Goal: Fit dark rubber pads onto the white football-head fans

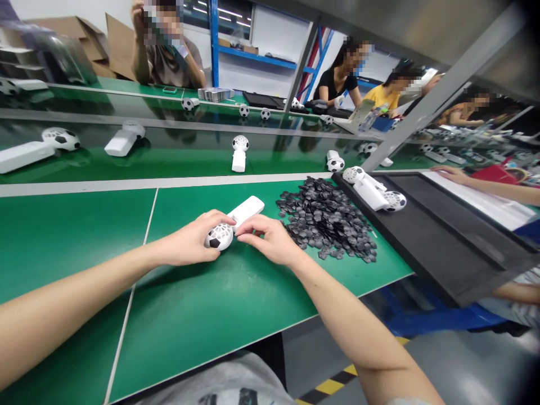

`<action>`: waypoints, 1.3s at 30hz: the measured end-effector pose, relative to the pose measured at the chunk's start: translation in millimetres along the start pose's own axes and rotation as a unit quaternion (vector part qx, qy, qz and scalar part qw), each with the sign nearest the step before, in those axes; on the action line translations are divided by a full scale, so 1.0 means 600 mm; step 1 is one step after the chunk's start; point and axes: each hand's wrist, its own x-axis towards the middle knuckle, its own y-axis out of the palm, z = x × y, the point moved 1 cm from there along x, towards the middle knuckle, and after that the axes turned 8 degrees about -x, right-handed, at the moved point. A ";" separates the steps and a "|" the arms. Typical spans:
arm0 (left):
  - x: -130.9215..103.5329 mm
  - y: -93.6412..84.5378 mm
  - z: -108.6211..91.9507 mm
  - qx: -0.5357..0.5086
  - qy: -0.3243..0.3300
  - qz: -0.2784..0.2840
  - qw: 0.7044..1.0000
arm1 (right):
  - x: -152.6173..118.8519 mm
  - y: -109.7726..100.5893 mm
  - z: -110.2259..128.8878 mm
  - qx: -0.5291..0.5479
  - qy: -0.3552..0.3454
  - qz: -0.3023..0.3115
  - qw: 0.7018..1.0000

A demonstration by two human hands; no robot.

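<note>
You are in a workshop room, where a blue rack (257, 58) stands at the back and several co-workers sit along a long line. In front of you is a green surface (76, 236), and beyond its pale edge runs a shiny green strip (181, 160), probably a conveyor, with similar devices lying on it, spaced well apart.

The ball-headed device (220, 236) is on the surface before you, between your two hands. Your left hand (192, 239) grips its football-patterned ball from the side, thumb below and fingers above, I suppose so that the round part cannot roll. Its white handle (250, 210) points away from you to the right, which leaves the joint uncovered for your other hand.

Your right hand (270, 239) has thumb and fingertips brought close together just beside this joint; I cannot tell if a small piece is pinched there.

To the right lies a heap of black pieces (329, 219), loose and near your right hand, perhaps for easy picking. Farther right, a black tray (447, 236) carries two more devices (371, 190) at its far left corner, and the hand of a neighbour (451, 173) rests near white sheets (481, 197).
</note>
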 end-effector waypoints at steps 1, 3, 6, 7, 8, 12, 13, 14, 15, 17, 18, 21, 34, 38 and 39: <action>0.001 0.001 0.000 -0.003 -0.004 -0.006 1.000 | 0.000 0.002 0.000 0.006 -0.006 0.004 1.000; 0.004 0.003 -0.002 -0.007 -0.013 -0.022 1.000 | 0.002 0.006 -0.004 0.013 0.000 0.010 1.000; 0.008 0.006 -0.004 -0.001 -0.025 -0.056 0.998 | 0.005 0.010 -0.010 -0.011 -0.021 0.004 1.000; 0.009 0.008 -0.004 0.002 -0.029 -0.065 0.997 | 0.006 0.011 -0.011 -0.018 -0.033 0.001 0.999; 0.010 0.010 -0.005 0.005 -0.031 -0.073 0.997 | 0.007 0.012 -0.011 -0.020 -0.042 0.000 0.999; 0.016 0.015 -0.005 0.011 -0.027 -0.091 0.995 | 0.009 0.016 -0.011 0.001 -0.030 -0.003 1.000; 0.017 0.016 -0.004 0.012 -0.021 -0.091 0.996 | 0.009 0.017 -0.011 0.003 -0.023 -0.003 1.000; 0.019 0.016 -0.004 0.012 -0.014 -0.090 0.996 | 0.009 0.018 -0.010 0.003 -0.017 -0.004 1.000; 0.020 0.015 -0.004 0.013 -0.006 -0.088 0.996 | 0.009 0.018 -0.009 0.001 -0.013 -0.005 1.000; 0.021 0.014 -0.003 0.016 0.004 -0.086 0.996 | 0.010 0.019 -0.006 -0.010 -0.012 -0.011 1.000; 0.021 0.014 -0.003 0.017 0.006 -0.085 0.996 | 0.010 0.020 -0.005 -0.015 -0.014 -0.014 1.000; 0.021 0.014 -0.002 0.018 0.008 -0.083 0.996 | 0.010 0.023 -0.005 -0.008 0.000 -0.020 1.000; 0.013 0.013 0.010 -0.007 -0.004 -0.057 0.998 | 0.021 -0.007 -0.019 -0.129 0.052 -0.071 0.988; -0.004 0.009 0.017 -0.041 -0.054 -0.080 0.995 | 0.008 -0.066 -0.040 -0.400 0.152 -0.158 0.890; -0.007 0.007 0.018 -0.048 -0.063 -0.093 0.993 | 0.002 -0.077 -0.046 -0.449 0.188 -0.141 0.862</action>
